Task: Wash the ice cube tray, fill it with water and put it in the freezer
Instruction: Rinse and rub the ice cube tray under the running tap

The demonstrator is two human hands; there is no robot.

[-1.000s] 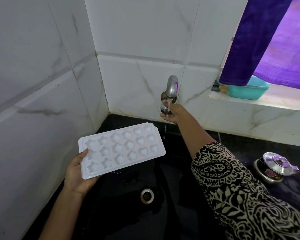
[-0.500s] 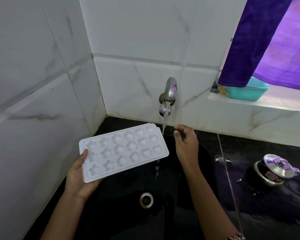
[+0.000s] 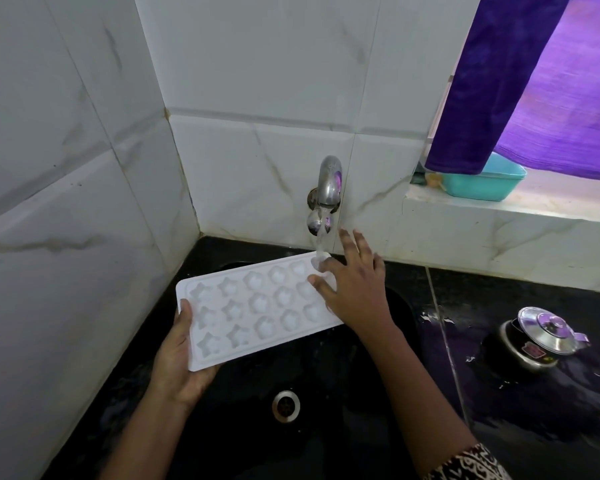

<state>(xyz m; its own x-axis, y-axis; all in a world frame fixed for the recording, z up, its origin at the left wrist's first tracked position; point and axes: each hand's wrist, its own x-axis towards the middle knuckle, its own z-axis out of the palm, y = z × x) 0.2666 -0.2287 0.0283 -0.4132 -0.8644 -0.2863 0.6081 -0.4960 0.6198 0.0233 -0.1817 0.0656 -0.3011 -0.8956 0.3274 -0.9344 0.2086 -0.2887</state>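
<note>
White plastic, the tray (image 3: pixel 257 306) is held level over the black sink (image 3: pixel 343 427), its long side running from the near left up to the far right, moulded cells facing up. The cells at its left end are star-shaped and the rest are rounder. The left hand (image 3: pixel 177 355) grips the near left short end, thumb curled over the rim on top and palm and fingers underneath. The right hand (image 3: pixel 354 289) lies on the far right end with its fingers straight and spread apart. Some fingertips touch the tray's top, while the outer fingers stick out past its edge towards the wall. A patterned black-and-white sleeve (image 3: pixel 468 464) shows at that arm's lower edge. A steel tap (image 3: pixel 329 181) juts from the white marbled tile wall (image 3: pixel 257 81), and a thin stream (image 3: pixel 321 240) of water falls from it onto the tray's far right corner, just beside the right fingertips. Below the tray, the round metal drain (image 3: pixel 285 404) sits in the sink floor. To the right, on the wet black counter (image 3: pixel 551 445), stands a dark pot (image 3: pixel 541 341) with a shiny metal lid. Up on the pale sill (image 3: pixel 551 211) sits a teal tub (image 3: pixel 482 183), partly behind a purple curtain (image 3: pixel 534 81).
</note>
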